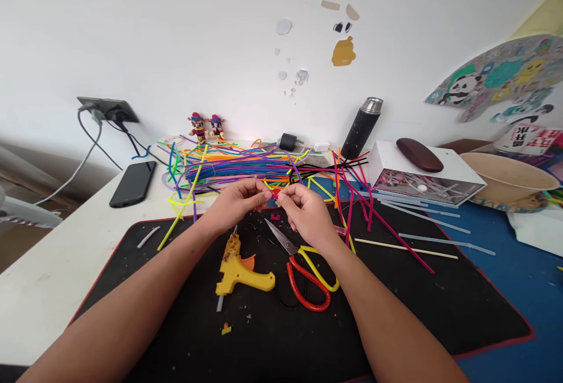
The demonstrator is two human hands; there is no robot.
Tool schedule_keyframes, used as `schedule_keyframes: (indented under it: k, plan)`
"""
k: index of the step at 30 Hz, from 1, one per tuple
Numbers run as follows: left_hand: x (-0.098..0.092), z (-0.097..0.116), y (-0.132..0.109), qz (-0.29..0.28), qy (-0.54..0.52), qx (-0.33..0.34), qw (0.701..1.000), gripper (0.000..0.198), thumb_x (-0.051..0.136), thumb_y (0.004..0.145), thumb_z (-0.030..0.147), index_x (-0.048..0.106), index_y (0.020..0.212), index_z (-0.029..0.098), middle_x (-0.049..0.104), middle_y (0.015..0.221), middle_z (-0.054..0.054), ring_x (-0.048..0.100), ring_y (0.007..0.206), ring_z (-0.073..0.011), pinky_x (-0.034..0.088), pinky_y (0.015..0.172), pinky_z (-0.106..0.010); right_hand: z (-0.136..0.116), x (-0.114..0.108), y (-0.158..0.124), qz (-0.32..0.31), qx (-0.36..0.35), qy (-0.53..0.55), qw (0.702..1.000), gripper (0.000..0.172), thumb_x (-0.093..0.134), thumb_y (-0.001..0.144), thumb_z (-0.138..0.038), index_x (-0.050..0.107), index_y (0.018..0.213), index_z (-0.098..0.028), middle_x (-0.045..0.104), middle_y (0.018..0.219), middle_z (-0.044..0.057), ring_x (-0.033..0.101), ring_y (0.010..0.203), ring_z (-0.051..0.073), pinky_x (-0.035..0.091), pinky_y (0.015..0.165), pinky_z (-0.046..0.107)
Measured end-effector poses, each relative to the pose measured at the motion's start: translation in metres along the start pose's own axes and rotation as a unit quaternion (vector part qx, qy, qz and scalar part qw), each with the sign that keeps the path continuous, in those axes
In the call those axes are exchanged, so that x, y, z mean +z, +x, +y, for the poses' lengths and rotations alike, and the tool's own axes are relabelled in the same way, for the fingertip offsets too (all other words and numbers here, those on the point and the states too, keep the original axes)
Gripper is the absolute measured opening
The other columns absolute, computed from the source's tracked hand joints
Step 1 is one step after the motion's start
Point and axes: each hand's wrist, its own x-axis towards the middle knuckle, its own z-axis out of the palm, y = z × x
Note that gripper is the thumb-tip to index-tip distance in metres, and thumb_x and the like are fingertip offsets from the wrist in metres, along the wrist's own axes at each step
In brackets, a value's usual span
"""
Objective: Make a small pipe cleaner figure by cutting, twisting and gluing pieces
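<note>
My left hand and my right hand meet over the far part of the black mat, fingertips pinched together. Between them is a small piece of red pipe cleaner, mostly covered by the fingers. A curled magenta piece lies on the mat just below. Under my left forearm's side rests a yellow glue gun with an orange trigger and a glue stick in its back. Scissors with red and yellow handles lie beneath my right hand, blades toward the upper left.
Many coloured pipe cleaners are heaped behind my hands. A phone lies left; a black thermos, a white box and glue sticks are right. Two small figures stand by the wall. The mat carries scraps.
</note>
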Motion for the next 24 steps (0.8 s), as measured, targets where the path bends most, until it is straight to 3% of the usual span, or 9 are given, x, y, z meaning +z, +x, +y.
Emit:
schedule_keyframes:
  k: [8,24]
  plan:
    - [-0.0001,0.0014,-0.0011,0.04,-0.005,0.024,0.999,0.038,0.081,0.086,0.051,0.067,0.08,0.017,0.061,0.069,0.002,0.053,0.063,-0.0121,0.044,0.064,-0.026,0.0002,0.0011,-0.0007,-0.018,0.011,0.043,0.999,0.026,0.065,0.094,-0.047,0.061,0.093,-0.022,0.051,0.055,-0.008,0.043,0.039,0.01,0.035,0.038,0.023]
    - [0.0026,0.0014,-0.0024,0.012,-0.003,0.023,1.0,0.038,0.08,0.087,0.052,0.07,0.083,0.016,0.064,0.07,0.001,0.056,0.064,-0.0123,0.047,0.065,-0.026,0.0015,0.0002,-0.0006,-0.011,-0.008,0.004,1.0,0.019,0.064,0.094,-0.04,0.062,0.09,-0.022,0.053,0.058,-0.007,0.044,0.038,0.009,0.032,0.04,0.023]
